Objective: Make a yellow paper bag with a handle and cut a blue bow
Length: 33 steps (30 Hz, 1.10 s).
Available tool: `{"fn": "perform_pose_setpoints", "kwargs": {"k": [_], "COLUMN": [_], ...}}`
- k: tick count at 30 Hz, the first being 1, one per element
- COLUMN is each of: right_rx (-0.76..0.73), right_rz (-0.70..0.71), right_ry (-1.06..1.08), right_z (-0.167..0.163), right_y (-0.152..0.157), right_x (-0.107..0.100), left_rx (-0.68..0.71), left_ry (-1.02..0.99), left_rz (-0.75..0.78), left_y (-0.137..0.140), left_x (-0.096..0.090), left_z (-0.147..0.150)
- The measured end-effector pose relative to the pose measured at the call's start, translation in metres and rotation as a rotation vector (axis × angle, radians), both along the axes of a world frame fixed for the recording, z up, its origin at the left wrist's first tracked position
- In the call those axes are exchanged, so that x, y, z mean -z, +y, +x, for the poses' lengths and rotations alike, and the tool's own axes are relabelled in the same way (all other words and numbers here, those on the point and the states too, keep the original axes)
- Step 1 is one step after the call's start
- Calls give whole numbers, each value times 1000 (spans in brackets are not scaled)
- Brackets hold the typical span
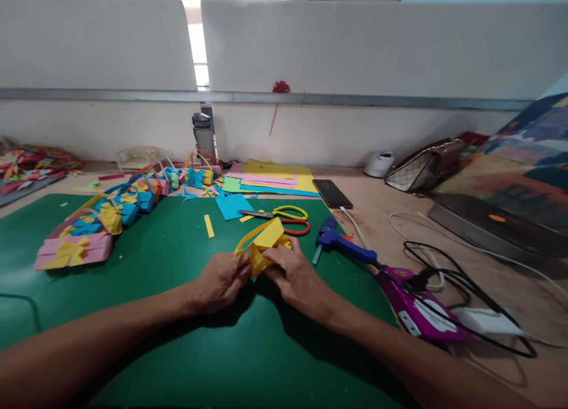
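A small yellow paper basket (269, 234) with a strip handle is held between both hands above the green mat (213, 350). My left hand (222, 282) is closed on its left side, near the foot of the handle. On the other side, my right hand (299, 276) grips the basket wall with thumb and fingers. The fingers hide part of the basket's lower body. Just beyond lie scissors (293, 212) with one yellow and one red handle, beside a blue paper sheet (234, 206). A blue glue gun (344, 243) rests right of my right hand.
Finished paper baskets (91, 249) with bows line the mat's left side. Coloured paper sheets (275, 175) lie at the back, near a phone (332, 193) and a bottle (204, 138). Rightward are a purple power strip (419, 305), tangled cables (461, 279) and a handbag (423, 163).
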State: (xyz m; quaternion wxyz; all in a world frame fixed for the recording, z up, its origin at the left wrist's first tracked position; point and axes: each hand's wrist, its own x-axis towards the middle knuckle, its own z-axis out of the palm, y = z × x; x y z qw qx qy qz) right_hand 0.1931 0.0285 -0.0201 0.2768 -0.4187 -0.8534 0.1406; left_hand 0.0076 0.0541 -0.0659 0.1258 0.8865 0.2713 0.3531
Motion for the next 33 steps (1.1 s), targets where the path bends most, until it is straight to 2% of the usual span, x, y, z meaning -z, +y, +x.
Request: {"fn": "perform_pose_setpoints", "kwargs": {"k": [5, 11, 14, 20, 25, 30, 33], "right_rx": [50, 60, 67, 87, 74, 44, 41], "right_rz": [38, 60, 103, 123, 100, 108, 136], "right_ry": [-16, -71, -113, -278, -429, -456, -455], "right_z": [-2, -2, -1, -1, -3, -5, -6], "right_y": [-1, -2, -1, -3, -9, -15, -17], "right_x": [2, 1, -1, -5, -5, -3, -3], "left_rx": [27, -74, -123, -87, -60, -97, -112], "left_ry": [22, 9, -51, -138, 0, 208, 257], "left_rz": [-26, 18, 73, 272, 266, 210, 242], "left_y": [-2, -3, -4, -8, -10, -10, -11], "left_x": [-3, -3, -2, -2, -11, -17, -20], "left_z": [0, 0, -1, 1, 4, 2, 0]}}
